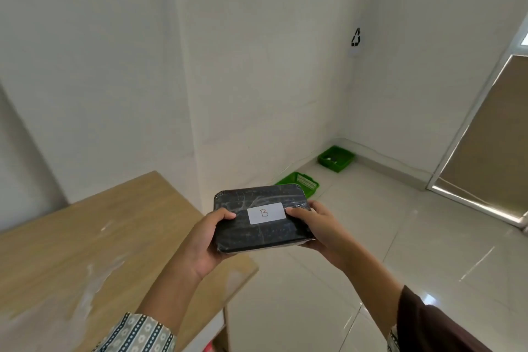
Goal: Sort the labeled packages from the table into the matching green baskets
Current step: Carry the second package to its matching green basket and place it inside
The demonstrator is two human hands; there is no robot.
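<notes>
Two patterned sleeves are showing at the bottom edge, the left sleeve (140,333) in a pale print with dark stripes. Both hands are gripping one black package (261,217) and holding it up in the air, flat and face up. The left hand (204,240) is clasping its left end, thumb lying on top and fingers curled underneath. The right hand (315,226) is clasping the right end the same way, its thumb touching the edge of the label (266,213). That white label is sitting between the two thumbs and is showing a handwritten "B" in red. The package is looking wrapped in shiny clear film.

Below and left of the grip, a light wooden table (85,251) is lying with pale smears on its top. Under and right of the grip, glossy pale floor tiles (400,251) are reflecting light.

Just beyond the package, a green basket (305,183) is standing on the floor by the wall, partly hidden behind the package. Farther off, a second green basket (335,158) is sitting in the corner with something dark inside; any letters on the baskets are too small to read. High on the white wall (257,66) above that corner, a black recycling symbol (356,37) is showing. At far right, a framed door (485,137) is standing.
</notes>
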